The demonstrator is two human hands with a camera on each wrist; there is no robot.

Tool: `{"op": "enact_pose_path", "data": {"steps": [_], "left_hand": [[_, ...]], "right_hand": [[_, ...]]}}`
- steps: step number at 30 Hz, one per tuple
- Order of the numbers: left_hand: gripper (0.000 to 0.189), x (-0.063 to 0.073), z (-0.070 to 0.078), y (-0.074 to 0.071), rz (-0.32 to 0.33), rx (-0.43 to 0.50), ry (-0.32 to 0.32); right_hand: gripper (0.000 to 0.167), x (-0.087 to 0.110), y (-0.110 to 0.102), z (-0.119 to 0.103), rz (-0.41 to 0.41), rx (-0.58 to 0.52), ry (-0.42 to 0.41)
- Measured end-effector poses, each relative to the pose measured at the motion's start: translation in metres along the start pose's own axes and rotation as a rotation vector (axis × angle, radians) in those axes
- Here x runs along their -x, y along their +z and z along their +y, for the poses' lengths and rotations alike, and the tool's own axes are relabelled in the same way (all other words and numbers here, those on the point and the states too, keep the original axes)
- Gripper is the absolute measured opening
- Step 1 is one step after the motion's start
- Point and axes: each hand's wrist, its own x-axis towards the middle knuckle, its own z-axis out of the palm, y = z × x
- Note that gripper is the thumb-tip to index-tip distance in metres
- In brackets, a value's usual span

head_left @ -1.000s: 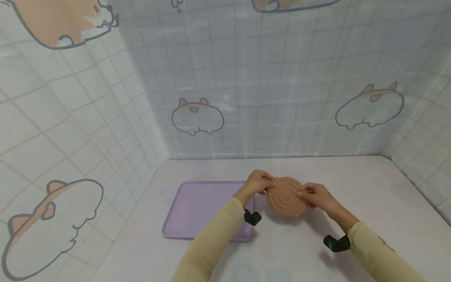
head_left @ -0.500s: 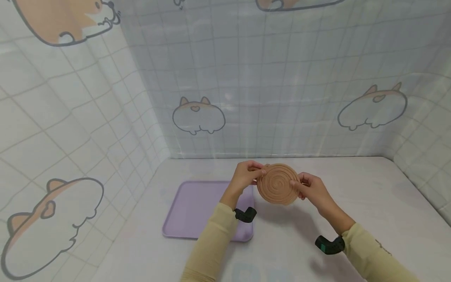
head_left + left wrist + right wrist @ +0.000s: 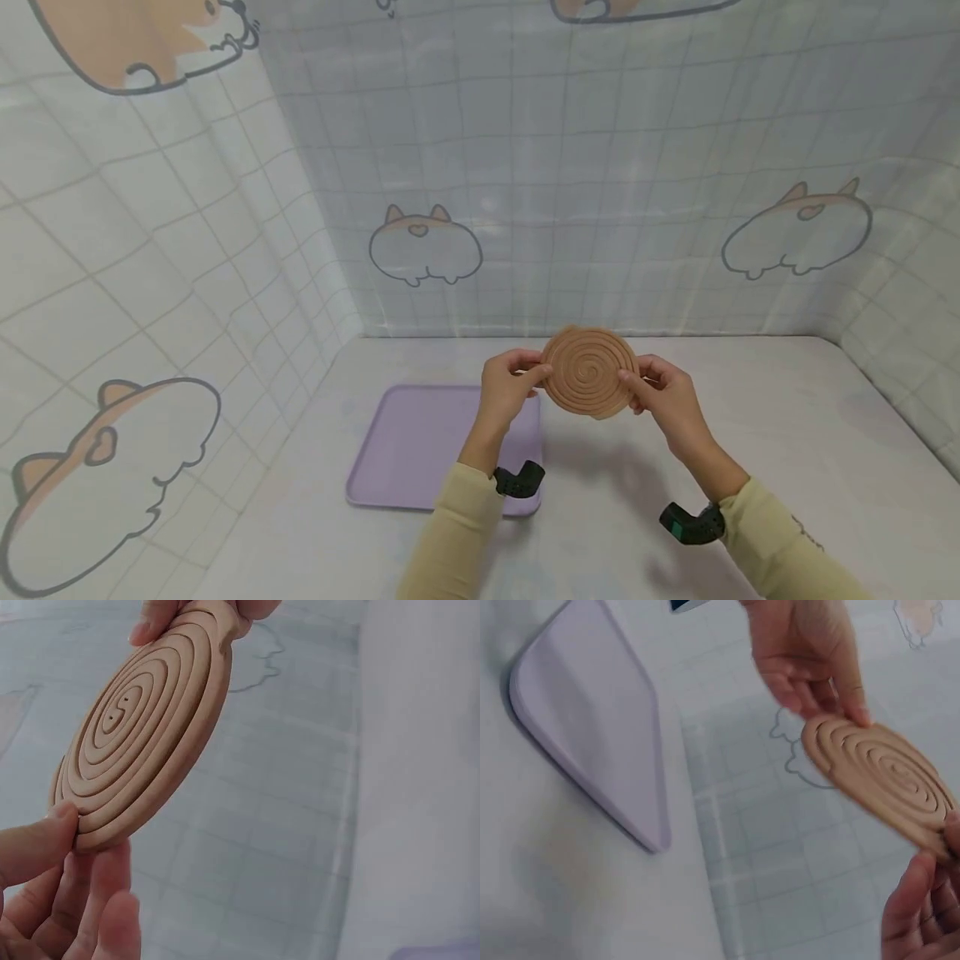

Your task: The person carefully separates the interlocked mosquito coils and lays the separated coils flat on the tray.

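Held up above the table in the head view is a tan mosquito coil [image 3: 588, 372], a flat disc of tightly wound rings. My left hand [image 3: 501, 390] pinches its left edge, thumb on the face turned to me and fingers behind. On the opposite edge, my right hand [image 3: 670, 402] pinches it the same way. In the left wrist view, the coil [image 3: 142, 720] stands tilted, with two small slits at its centre. The right wrist view shows the coil [image 3: 889, 780] stretched between both hands, its rings lying close together.
A purple rectangular tray [image 3: 420, 446] lies on the white table [image 3: 300, 500], left of the coil and partly behind my left forearm. Tiled-pattern sheets with cartoon dogs [image 3: 425, 248] enclose the table at the back and sides. Each wrist wears a black camera [image 3: 693, 525].
Both hands have raised the coil from near the table and shifted it slightly left. The coil now faces me more upright and appears turned in the fingers. The tray has stayed put.
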Motion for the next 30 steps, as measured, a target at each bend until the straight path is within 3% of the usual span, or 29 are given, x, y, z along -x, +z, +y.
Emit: {"op": "enact_pose_path", "data": {"steps": [4,8,22,30], "left_hand": [[0.015,0.006,0.01,-0.004,0.104,0.004,0.052],[0.014,0.011,0.014,-0.007,0.155,0.014,0.083],[0.014,0.026,0.015,-0.007,0.277,0.021,0.136],[0.016,0.032,0.023,-0.009,0.273,0.044,0.186]], "right_hand": [[0.033,0.002,0.003,-0.008,0.062,-0.036,-0.104],[0.028,0.005,0.009,-0.015,0.117,-0.081,-0.165],[0.02,0.015,0.022,-0.022,0.209,-0.005,-0.192],[0.017,0.023,0.021,-0.038,0.205,-0.004,-0.194]]}}
